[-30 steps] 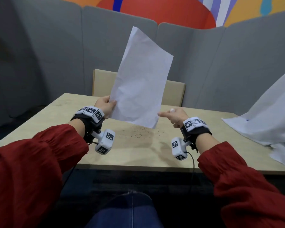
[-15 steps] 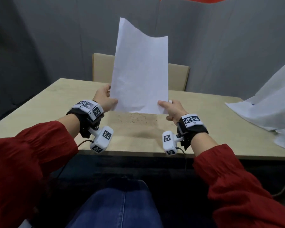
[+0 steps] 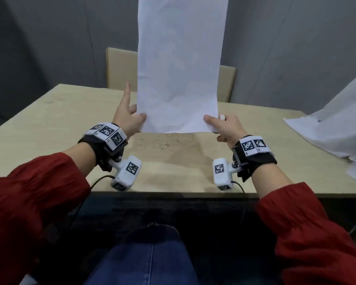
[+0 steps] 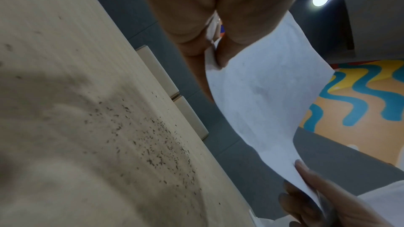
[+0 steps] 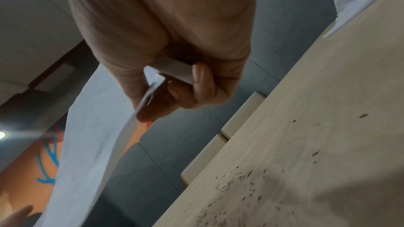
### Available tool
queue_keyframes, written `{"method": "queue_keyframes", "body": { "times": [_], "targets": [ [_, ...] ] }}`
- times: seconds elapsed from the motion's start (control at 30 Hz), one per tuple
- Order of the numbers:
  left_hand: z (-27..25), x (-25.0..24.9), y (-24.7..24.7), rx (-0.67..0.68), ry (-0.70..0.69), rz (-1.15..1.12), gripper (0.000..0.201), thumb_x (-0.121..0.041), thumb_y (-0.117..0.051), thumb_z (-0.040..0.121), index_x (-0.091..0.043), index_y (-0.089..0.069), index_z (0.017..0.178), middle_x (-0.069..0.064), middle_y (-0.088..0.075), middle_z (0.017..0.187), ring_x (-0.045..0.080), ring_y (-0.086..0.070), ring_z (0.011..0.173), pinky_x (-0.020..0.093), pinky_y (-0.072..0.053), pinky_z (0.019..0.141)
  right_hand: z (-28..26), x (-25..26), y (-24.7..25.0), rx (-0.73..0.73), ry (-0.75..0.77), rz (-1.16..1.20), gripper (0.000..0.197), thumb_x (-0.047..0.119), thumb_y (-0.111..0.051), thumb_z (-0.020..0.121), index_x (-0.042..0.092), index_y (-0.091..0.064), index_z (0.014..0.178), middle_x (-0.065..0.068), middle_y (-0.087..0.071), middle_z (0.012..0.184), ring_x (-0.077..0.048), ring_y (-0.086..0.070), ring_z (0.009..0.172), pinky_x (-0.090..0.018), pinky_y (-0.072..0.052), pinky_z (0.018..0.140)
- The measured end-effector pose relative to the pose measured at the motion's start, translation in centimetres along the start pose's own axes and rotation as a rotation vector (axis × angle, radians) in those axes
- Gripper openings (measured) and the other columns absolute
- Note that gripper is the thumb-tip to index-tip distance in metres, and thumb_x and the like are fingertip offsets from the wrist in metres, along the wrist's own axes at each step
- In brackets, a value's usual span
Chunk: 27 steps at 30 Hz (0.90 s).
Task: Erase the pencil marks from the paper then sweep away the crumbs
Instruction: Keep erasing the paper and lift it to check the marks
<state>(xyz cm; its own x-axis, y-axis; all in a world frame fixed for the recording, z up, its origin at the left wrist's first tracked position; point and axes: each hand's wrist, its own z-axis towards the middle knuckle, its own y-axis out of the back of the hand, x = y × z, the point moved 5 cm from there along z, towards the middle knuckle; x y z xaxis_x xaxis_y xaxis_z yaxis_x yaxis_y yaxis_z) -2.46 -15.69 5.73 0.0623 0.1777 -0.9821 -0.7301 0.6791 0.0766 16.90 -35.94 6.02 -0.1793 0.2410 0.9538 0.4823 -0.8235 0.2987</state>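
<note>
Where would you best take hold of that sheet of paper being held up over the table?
Probably at its two bottom corners, coming from either side. The paper stands upright and unsupported, so the left hand pinches one lower corner and the right hand the other, keeping it taut above the crumbs.

Paper (image 3: pixel 179 68) upright above crumbs (image 3: pixel 162 141) on table (image 3: pixel 49 120).

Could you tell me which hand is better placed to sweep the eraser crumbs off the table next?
Left, probably: the left hand only pinches the paper, whereas the right hand also grips the eraser.
</note>
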Motion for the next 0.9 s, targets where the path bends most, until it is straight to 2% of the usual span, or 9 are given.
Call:
{"method": "queue_keyframes", "body": {
  "times": [0.13, 0.23, 0.33, 0.43, 0.53, 0.6, 0.63, 0.77, 0.9],
  "targets": [
    [3.9, 1.9, -1.3, 0.04, 0.062, 0.027, 0.089, 0.0, -0.06, 0.091, -0.023, -0.003, 0.156, 0.007, -0.063, 0.128, 0.019, -0.066, 0.103, 0.042, -0.054, 0.089, 3.9, -2.0, 0.6, -0.005, -0.025, -0.046, 0.029, 0.034, -0.071, 0.083, 0.015, -0.051, 0.094, -0.008, -0.044, 0.082, -0.02, -0.04, 0.072, -0.02, -0.026, 0.045],
    [7.0, 3.0, -2.8, 0.109, 0.057, 0.124, 0.097, 0.0, -0.064, 0.089, -0.029, 0.001, 0.155, 0.005, -0.059, 0.131, 0.018, -0.066, 0.106, 0.044, -0.055, 0.089, 6.5, -3.4, 1.1, 0.002, -0.044, -0.144, 0.026, 0.032, -0.072, 0.083, 0.012, -0.057, 0.088, -0.007, -0.042, 0.076, -0.016, -0.037, 0.058, -0.017, -0.027, 0.041],
    [9.3, 4.1, -5.3, 0.197, 0.065, 0.22, 0.105, 0.006, -0.063, 0.086, -0.039, 0.005, 0.153, -0.003, -0.055, 0.128, 0.016, -0.063, 0.106, 0.026, -0.055, 0.083, 8.6, -4.2, 2.1, -0.017, -0.096, -0.205, 0.017, 0.022, -0.072, 0.084, 0.01, -0.063, 0.076, -0.002, -0.053, 0.069, -0.006, -0.046, 0.052, -0.015, -0.035, 0.045],
    [10.0, 5.5, -7.6, 0.3, 0.103, 0.306, 0.084, 0.006, -0.063, 0.085, -0.041, -0.031, 0.146, -0.013, -0.058, 0.119, 0.002, -0.054, 0.084, 0.019, -0.048, 0.079, 9.7, -4.4, 3.2, 0.01, -0.174, -0.215, 0.008, 0.019, -0.071, 0.085, 0.011, -0.069, 0.082, 0.002, -0.063, 0.073, -0.011, -0.055, 0.065, -0.016, -0.041, 0.053],
    [9.7, 6.1, -8.8, 0.318, 0.228, 0.393, 0.059, -0.003, -0.069, 0.083, -0.033, -0.056, 0.132, -0.005, -0.064, 0.117, 0.012, -0.053, 0.067, 0.021, -0.049, 0.069, 10.4, -5.4, 4.4, 0.035, -0.295, -0.248, 0.018, 0.023, -0.073, 0.083, 0.009, -0.07, 0.094, 0.002, -0.063, 0.078, -0.012, -0.056, 0.067, -0.015, -0.038, 0.047],
    [9.5, 5.9, -9.5, 0.297, 0.281, 0.426, 0.056, -0.004, -0.073, 0.081, -0.024, -0.059, 0.132, -0.002, -0.061, 0.122, 0.025, -0.068, 0.093, 0.024, -0.053, 0.082, 10.7, -6.0, 5.0, 0.059, -0.349, -0.283, 0.037, 0.027, -0.074, 0.081, 0.005, -0.067, 0.11, -0.001, -0.062, 0.085, -0.01, -0.052, 0.063, -0.014, -0.035, 0.043],
    [9.5, 5.9, -9.8, 0.284, 0.295, 0.431, 0.056, -0.006, -0.074, 0.08, -0.022, -0.06, 0.131, 0.001, -0.062, 0.126, 0.029, -0.063, 0.109, 0.027, -0.05, 0.09, 10.8, -6.2, 5.2, 0.066, -0.361, -0.292, 0.039, 0.026, -0.074, 0.081, 0.003, -0.067, 0.112, -0.002, -0.062, 0.087, -0.01, -0.052, 0.064, -0.014, -0.036, 0.044],
    [9.5, 6.5, -11.5, 0.296, 0.325, 0.562, 0.062, -0.013, -0.08, 0.075, -0.021, -0.059, 0.132, 0.004, -0.048, 0.14, 0.022, -0.053, 0.122, 0.021, -0.042, 0.093, 11.3, -7.1, 6.1, 0.094, -0.41, -0.365, 0.018, 0.015, -0.071, 0.082, -0.001, -0.068, 0.088, -0.003, -0.059, 0.078, -0.016, -0.053, 0.072, -0.025, -0.043, 0.065],
    [9.4, 6.3, -13.3, 0.255, 0.249, 0.7, 0.076, -0.017, -0.085, 0.068, -0.017, -0.052, 0.137, 0.01, -0.008, 0.157, 0.025, -0.025, 0.143, 0.027, -0.028, 0.11, 11.8, -7.5, 7.1, 0.175, -0.447, -0.492, 0.021, 0.017, -0.072, 0.081, 0.004, -0.06, 0.07, -0.002, -0.051, 0.073, -0.015, -0.046, 0.073, -0.024, -0.037, 0.057]
  ]
}}
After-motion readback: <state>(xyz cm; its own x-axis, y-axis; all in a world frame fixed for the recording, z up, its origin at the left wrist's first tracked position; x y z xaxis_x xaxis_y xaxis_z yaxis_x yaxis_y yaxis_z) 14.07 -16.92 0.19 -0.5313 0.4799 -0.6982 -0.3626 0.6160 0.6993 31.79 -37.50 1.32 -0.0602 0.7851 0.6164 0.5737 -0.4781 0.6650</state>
